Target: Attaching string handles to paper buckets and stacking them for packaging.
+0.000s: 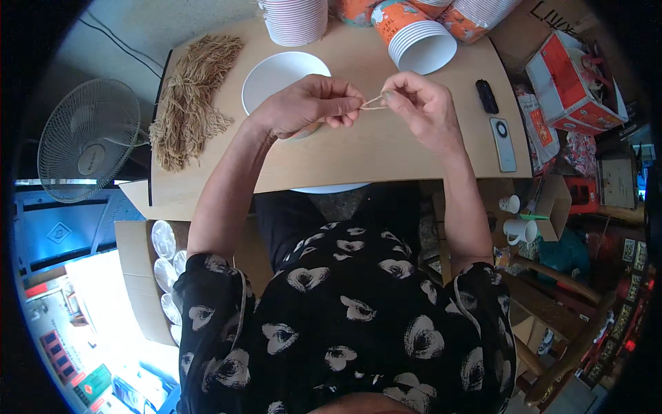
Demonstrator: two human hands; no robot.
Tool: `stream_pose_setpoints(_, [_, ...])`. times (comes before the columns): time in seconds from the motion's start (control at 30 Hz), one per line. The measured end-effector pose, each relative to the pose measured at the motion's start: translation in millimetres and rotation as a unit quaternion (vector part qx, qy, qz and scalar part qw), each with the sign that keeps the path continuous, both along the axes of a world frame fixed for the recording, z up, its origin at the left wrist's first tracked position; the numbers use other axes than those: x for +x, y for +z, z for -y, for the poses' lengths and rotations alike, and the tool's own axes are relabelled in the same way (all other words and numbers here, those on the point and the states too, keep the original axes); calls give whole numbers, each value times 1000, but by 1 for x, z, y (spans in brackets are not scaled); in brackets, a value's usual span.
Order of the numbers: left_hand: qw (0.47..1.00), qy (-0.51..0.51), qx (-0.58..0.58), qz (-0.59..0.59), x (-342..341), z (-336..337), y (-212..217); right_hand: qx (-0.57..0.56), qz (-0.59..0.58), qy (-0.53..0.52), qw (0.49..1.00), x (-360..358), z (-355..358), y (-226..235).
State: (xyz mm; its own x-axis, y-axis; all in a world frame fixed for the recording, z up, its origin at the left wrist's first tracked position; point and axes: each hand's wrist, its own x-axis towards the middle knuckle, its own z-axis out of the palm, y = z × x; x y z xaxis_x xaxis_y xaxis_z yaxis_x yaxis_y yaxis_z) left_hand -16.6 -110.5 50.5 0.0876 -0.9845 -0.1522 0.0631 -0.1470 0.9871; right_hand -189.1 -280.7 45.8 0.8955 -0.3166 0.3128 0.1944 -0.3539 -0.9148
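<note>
Above the table's middle, my two hands hold a thin loop of tan twine [374, 103] stretched between them. My left hand [312, 105] pinches one end between thumb and fingers. The other end is gripped by the thumb and forefinger of my right hand [426, 114]. A round white tub [279, 72] stands just behind my left hand, which hides part of it. Further left on the table lies a thick bundle of tan twine [193, 96], its strands loose at the lower end.
Stacked white paper tubs [296, 22] and orange printed tubs [414, 40] fill the table's back edge. A phone [503, 145] and a small black object [487, 96] lie at right. A fan [89, 138] stands left; a carton [141, 276] with clear plastic pieces sits below.
</note>
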Motion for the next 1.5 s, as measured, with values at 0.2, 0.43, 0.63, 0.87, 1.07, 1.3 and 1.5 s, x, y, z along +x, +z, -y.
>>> stream_pose_setpoints(0.2, [999, 10, -37, -9, 1, -7, -9, 49, -35, 3, 998, 3, -7, 4])
stream_pose_setpoints(0.43, [992, 98, -78, -27, -7, -21, -25, 228, -60, 2, 972, 15, -18, -9])
stream_pose_setpoints(0.63, [970, 193, -142, -34, -22, -22, -35, 265, -90, -13, 960, 23, -26, -19])
stream_pose_setpoints(0.87, [949, 264, -170, 22, -29, -24, -47, 235, -98, 2, 967, 24, -34, -18])
stream_pose_setpoints(1.07, [948, 263, -157, 88, -26, -28, -48, 210, -125, -3, 970, 25, -35, -17])
stream_pose_setpoints(1.3, [952, 271, -117, 75, -18, -32, -52, 210, -81, 17, 974, 21, -31, -13])
stream_pose_setpoints(1.5, [960, 248, -38, -124, -12, -32, -39, 34, 12, -25, 999, 17, -28, -22])
